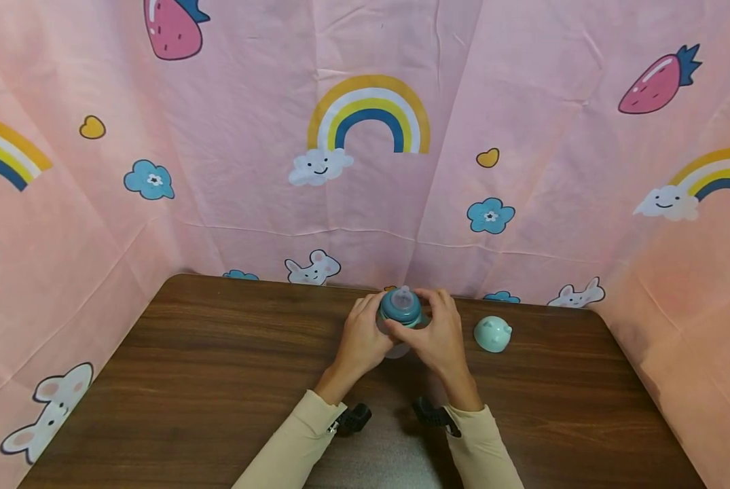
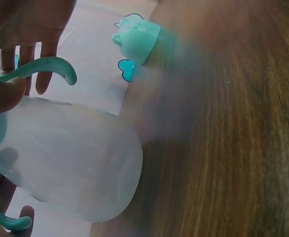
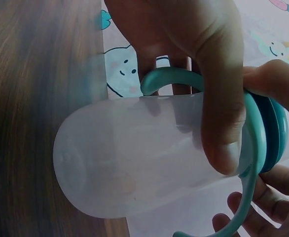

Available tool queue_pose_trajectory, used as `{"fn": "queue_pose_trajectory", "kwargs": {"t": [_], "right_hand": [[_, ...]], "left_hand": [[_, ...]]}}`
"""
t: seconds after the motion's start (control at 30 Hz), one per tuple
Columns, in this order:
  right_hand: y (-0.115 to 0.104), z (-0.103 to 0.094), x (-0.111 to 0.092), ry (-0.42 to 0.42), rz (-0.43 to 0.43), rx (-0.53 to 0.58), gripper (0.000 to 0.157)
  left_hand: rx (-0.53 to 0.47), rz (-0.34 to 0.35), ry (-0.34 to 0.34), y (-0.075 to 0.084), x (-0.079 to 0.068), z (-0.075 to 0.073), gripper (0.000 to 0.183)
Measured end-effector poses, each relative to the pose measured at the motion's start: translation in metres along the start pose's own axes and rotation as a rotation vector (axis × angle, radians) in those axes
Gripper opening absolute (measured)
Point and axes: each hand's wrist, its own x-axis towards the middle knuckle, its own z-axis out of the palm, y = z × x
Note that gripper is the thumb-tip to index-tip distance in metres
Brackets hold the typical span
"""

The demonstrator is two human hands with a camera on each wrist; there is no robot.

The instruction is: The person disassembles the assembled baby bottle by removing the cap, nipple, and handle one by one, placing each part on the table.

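Observation:
A baby bottle with a frosted body, a teal collar and a clear teat is held upright between both hands. My left hand grips it from the left, its thumb lying along the body just below the collar in the right wrist view. From the other side, my right hand curls round the collar, thumb across the front. Mint green handles curve out from the bottle's neck between the fingers. The rounded bottom of the bottle shows close over the table in the left wrist view.
A mint green domed cap with small ears stands on the table to the right of my right hand. The dark wooden table ends at a pink patterned cloth behind and on both sides.

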Motion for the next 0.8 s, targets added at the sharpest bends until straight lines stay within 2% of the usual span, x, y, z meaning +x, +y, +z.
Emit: {"fn": "queue_pose_trajectory", "kwargs": {"t": [0.8], "right_hand": [[-0.0009, -0.0036, -0.0027, -0.042, -0.04, 0.06, 0.07]], "left_hand": [[0.025, 0.02, 0.013, 0.0003, -0.0036, 0.0008, 0.071]]}}
